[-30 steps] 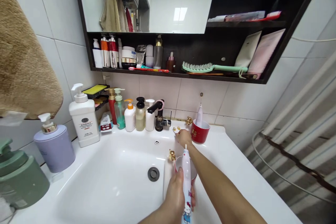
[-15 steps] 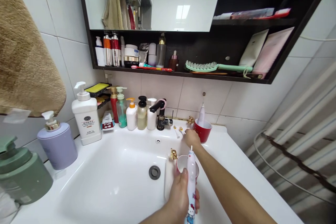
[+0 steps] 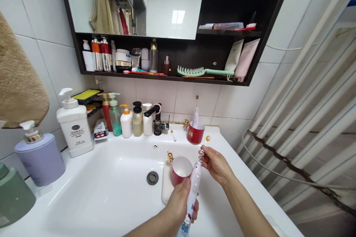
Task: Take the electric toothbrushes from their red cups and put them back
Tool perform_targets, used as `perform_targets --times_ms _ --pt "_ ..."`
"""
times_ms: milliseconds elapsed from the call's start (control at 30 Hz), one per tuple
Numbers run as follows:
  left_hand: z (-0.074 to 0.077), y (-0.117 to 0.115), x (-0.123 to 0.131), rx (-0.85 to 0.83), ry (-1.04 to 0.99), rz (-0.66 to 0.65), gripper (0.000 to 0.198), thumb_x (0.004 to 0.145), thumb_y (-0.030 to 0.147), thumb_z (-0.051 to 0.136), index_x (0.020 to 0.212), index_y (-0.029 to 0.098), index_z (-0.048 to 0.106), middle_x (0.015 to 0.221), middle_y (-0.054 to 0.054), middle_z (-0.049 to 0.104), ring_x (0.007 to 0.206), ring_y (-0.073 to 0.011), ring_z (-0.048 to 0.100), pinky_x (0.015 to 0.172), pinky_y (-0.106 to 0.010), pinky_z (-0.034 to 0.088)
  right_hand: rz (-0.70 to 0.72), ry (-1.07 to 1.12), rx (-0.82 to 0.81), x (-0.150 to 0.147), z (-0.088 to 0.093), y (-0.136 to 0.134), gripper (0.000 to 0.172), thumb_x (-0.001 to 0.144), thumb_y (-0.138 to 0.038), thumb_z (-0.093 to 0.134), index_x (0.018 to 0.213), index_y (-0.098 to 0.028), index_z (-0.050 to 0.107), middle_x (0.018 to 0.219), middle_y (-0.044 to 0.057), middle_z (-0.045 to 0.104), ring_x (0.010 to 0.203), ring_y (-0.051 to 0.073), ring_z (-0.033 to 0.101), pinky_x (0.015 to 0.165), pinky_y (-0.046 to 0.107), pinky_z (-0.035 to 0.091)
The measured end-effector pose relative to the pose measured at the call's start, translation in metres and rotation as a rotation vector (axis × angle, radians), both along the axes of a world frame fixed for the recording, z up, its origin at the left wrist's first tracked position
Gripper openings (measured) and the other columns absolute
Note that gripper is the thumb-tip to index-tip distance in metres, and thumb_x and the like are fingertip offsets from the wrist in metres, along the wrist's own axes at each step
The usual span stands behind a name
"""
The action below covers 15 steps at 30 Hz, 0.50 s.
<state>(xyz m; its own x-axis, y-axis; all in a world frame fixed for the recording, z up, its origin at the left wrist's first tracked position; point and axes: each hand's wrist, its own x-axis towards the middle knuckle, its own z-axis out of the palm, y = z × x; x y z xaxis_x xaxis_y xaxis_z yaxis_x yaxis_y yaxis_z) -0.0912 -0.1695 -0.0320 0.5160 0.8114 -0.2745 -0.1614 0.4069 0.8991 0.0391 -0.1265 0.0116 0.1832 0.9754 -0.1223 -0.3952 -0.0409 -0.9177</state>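
My left hand (image 3: 179, 202) grips the white handle of an electric toothbrush (image 3: 191, 192), which points up and away over the basin's right side. My right hand (image 3: 215, 163) pinches a small brush head (image 3: 204, 144) with an orange tip just above the top of the handle. A red cup with a white inside (image 3: 180, 170) stands right behind the handle on a white tray (image 3: 166, 189) at the basin's edge. Farther back a second red cup (image 3: 195, 133) holds another toothbrush handle.
The white sink (image 3: 119, 185) has a dark drain (image 3: 152, 178) and a black tap (image 3: 157, 118). Pump bottles (image 3: 74, 124) line the back and left rim. A dark shelf (image 3: 167, 77) above carries cosmetics and a green hairbrush (image 3: 203, 71). A brown towel (image 3: 19, 81) hangs at left.
My right hand came back from the rear of the counter with the brush head and now holds it over the handle. The view has shifted to the right.
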Motion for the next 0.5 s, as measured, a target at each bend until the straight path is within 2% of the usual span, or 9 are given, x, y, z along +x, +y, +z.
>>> perform_targets --times_ms 133,300,500 --pt "0.0029 0.0028 -0.0013 -0.029 -0.013 0.027 0.044 0.062 0.057 0.025 0.065 0.015 0.037 0.043 0.004 0.041 0.028 -0.0042 0.035 0.032 -0.017 0.024 0.01 -0.027 -0.008 -0.0038 -0.0005 0.0017 0.018 0.055 -0.028 0.059 0.056 -0.015 0.046 0.05 -0.004 0.047 0.042 0.004 0.045 0.037 0.016 0.039" --pt "0.0013 0.0044 -0.0016 -0.022 -0.017 0.01 0.045 0.061 0.058 0.025 0.065 0.015 0.037 0.043 0.004 0.041 0.028 -0.004 0.034 0.032 -0.017 0.024 -0.042 -0.054 0.006 -0.0078 -0.0005 0.0015 0.02 0.056 -0.03 0.058 0.055 -0.016 0.045 0.049 -0.004 0.046 0.041 0.004 0.043 0.037 0.016 0.038" --pt "0.0004 0.0042 -0.0016 -0.02 -0.012 -0.005 0.044 0.063 0.057 0.025 0.066 0.015 0.037 0.044 0.004 0.042 0.029 -0.0047 0.035 0.032 -0.018 0.024 -0.031 -0.083 -0.001 -0.0105 -0.0009 -0.0003 0.021 0.054 -0.032 0.059 0.054 -0.016 0.045 0.05 -0.005 0.045 0.04 0.004 0.04 0.038 0.017 0.037"
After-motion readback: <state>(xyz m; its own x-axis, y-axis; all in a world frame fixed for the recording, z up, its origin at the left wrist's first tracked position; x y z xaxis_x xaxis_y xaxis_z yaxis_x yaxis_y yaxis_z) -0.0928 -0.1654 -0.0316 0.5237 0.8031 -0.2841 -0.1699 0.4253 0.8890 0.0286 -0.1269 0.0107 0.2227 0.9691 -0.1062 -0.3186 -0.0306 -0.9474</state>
